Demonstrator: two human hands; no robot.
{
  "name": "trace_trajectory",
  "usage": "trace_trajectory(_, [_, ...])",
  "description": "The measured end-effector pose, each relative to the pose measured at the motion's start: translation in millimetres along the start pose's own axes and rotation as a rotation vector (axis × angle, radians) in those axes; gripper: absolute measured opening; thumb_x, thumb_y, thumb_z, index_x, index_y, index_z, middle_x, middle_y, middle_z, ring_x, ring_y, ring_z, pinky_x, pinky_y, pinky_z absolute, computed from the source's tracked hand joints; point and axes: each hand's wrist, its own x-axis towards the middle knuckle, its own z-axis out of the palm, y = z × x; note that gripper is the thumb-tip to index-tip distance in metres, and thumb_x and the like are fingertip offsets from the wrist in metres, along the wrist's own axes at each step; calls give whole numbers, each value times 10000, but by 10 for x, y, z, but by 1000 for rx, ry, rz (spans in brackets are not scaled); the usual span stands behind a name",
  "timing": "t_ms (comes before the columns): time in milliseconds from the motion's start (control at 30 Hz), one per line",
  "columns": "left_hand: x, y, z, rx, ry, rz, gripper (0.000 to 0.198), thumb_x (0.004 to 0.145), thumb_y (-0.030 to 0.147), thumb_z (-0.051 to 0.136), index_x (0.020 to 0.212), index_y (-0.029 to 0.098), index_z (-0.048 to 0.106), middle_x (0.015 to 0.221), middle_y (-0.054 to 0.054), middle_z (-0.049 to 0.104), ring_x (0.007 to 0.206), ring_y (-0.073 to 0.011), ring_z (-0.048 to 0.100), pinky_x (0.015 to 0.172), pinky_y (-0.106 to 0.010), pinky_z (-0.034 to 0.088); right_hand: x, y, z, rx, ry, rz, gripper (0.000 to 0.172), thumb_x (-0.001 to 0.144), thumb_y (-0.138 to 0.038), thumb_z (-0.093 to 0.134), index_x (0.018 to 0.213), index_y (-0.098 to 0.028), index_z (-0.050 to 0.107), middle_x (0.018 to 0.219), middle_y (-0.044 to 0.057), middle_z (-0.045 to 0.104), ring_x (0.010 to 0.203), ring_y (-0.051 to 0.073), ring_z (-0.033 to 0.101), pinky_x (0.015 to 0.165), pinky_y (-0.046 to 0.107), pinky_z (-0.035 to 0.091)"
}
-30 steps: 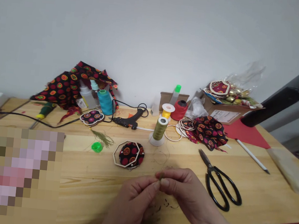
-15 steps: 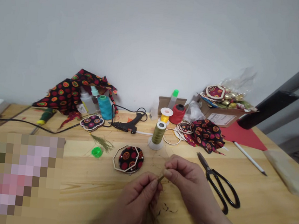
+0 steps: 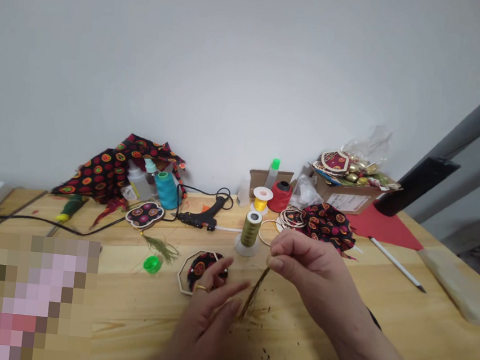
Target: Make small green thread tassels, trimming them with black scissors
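Observation:
Pinched at its top between the thumb and fingers of my right hand is an olive-green thread tassel, its strands hanging down above the table. My left hand is to the left of the tassel with its fingers spread and nothing in them. Its fingertips overlap a round black-and-red patterned fabric piece with a pale octagonal frame around it; whether they touch it I cannot tell. Behind the hands stands a spool of olive thread. Scissors seen before are almost wholly hidden by my right forearm.
A black glue gun, teal thread cone and red thread cone stand toward the wall. A green cap and a flower-shaped ornament lie at left. At right are a full cardboard box and a white pencil.
My left hand has let go of the tassel and moved up and left, its fingers opening over the fabric piece. My right hand keeps hold, and the strands now hang free. The view has tilted up slightly.

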Motion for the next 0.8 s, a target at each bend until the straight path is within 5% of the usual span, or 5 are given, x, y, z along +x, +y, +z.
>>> trace_trajectory(167, [134, 270, -206, 169, 209, 134, 289, 856, 313, 548, 1102, 353, 694, 1429, 0, 460, 1293, -280, 413, 983, -399, 445, 101, -143, 12, -130, -45, -119, 132, 737, -154, 660, 615, -183, 619, 668, -15, 587, 668, 135, 516, 648, 282, 392])
trace_trajectory(267, [201, 539, -230, 128, 187, 137, 293, 840, 309, 575, 1099, 391, 686, 1385, 34, 528, 1279, -251, 450, 900, -319, 509, 164, -178, 46, -182, -71, -189, 148, 736, -120, 662, 602, -174, 629, 643, -16, 580, 654, 133, 516, 647, 285, 395])
trace_trajectory(400, [304, 741, -248, 64, 82, 117, 236, 801, 323, 618, 1001, 363, 739, 1291, 20, 623, 1237, -237, 503, 994, -339, 429, 214, -182, 67, -203, -95, -220, 161, 739, -96, 669, 600, -169, 634, 634, -23, 565, 647, 126, 506, 639, 280, 389])
trace_trajectory(567, [418, 663, -460, 79, 179, -30, 197, 786, 425, 633, 842, 291, 767, 1066, -14, 728, 1112, -253, 581, 990, -373, 401, 221, -203, 6, -169, -55, -208, 153, 731, -114, 678, 595, -170, 635, 635, -19, 578, 641, 126, 508, 633, 284, 394])
trace_trajectory(800, [369, 480, -653, 148, 67, -157, 292, 794, 456, 594, 900, 248, 769, 873, -45, 769, 931, -272, 658, 810, -347, 495, 198, -288, -112, -126, -8, -182, 138, 752, -180, 658, 620, -185, 621, 654, -16, 585, 646, 126, 502, 615, 282, 398])
